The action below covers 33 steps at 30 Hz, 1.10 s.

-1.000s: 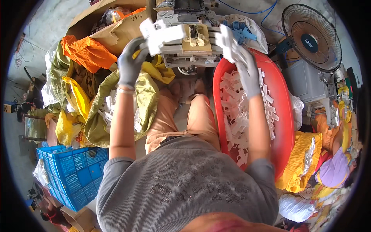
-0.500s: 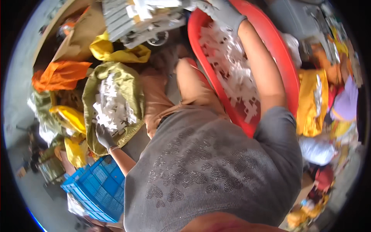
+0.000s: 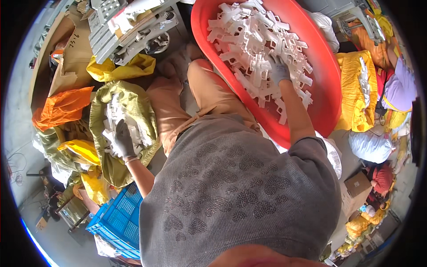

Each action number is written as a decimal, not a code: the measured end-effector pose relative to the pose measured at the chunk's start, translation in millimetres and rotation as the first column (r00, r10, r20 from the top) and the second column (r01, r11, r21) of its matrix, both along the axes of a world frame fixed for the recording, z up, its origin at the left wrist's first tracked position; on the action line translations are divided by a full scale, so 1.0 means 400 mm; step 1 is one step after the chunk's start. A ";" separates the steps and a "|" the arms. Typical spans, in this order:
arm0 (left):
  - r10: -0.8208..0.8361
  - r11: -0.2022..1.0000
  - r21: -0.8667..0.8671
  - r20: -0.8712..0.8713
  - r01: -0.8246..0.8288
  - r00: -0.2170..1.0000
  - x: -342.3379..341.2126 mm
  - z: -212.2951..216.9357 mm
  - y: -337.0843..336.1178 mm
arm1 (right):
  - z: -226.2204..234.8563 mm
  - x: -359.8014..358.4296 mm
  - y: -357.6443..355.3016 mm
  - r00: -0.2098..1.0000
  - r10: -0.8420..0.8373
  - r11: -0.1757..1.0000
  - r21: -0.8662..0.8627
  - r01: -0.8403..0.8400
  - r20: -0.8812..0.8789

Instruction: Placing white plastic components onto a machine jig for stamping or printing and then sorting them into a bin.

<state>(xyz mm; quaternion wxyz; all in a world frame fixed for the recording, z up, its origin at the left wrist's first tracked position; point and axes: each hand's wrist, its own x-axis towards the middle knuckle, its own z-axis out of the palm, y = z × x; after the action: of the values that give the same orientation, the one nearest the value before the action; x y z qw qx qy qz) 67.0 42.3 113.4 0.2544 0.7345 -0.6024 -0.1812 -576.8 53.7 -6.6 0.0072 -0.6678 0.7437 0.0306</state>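
Cardboard box (image 3: 71, 73) stands at the upper left, with an orange sack (image 3: 62, 107) just below it. To the right, an open olive sack (image 3: 116, 173) contains white plastic pieces (image 3: 115, 109). The left hand (image 3: 123, 139), gloved in grey, lies over these pieces with its fingers extended; its palm side is hidden, so whether it grips a piece cannot be told. A blue crate (image 3: 118, 218) sits below the sack. A grey metal machine (image 3: 111, 40) occupies the top, above a yellow cloth (image 3: 122, 69). Right of the legs, a red tub (image 3: 327, 84) holds a heap of white plastic parts (image 3: 253, 49). The gloved right hand (image 3: 279, 71) is open, fingers spread on the heap. A yellow sack (image 3: 353, 89) adjoins the tub's right side.
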 end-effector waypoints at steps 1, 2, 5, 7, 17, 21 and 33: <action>-0.045 0.999 -0.012 0.000 0.045 0.999 0.001 -0.007 -0.008 | -0.031 -0.010 0.008 0.998 -0.006 0.999 -0.048 0.009 0.063; 0.004 0.999 0.043 -0.016 -0.003 1.000 -0.035 0.030 -0.008 | -0.021 0.004 -0.004 0.994 -0.063 0.997 -0.031 0.066 0.089; -0.033 0.999 -0.026 0.025 0.034 0.999 -0.082 0.075 -0.032 | -0.002 -0.011 -0.018 0.961 -0.096 0.992 -0.055 0.114 0.261; -0.054 0.985 -0.160 0.069 0.064 0.996 -0.057 0.058 -0.037 | 0.088 0.057 -0.037 0.951 -0.141 0.989 0.004 0.145 0.276; -0.209 0.820 -0.506 0.171 0.268 0.963 -0.217 0.329 -0.208 | 0.269 0.107 -0.096 0.952 0.008 0.999 -0.032 0.002 0.305; -0.339 0.717 -0.582 0.189 0.383 0.922 -0.320 0.436 -0.311 | 0.264 0.117 -0.112 0.535 -0.106 0.972 -0.027 0.234 0.838; -0.510 0.659 -0.619 0.050 0.428 0.858 -0.374 0.432 -0.487 | 0.491 0.287 -0.284 -0.796 0.247 0.969 -0.129 0.212 0.553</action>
<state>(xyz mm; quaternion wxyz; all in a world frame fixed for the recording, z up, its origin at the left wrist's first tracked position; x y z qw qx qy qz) -82.7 -152.3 286.1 0.4598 0.4181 -0.7790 -0.0831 -461.9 -60.1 189.7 0.6247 -0.2496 0.1966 -0.7133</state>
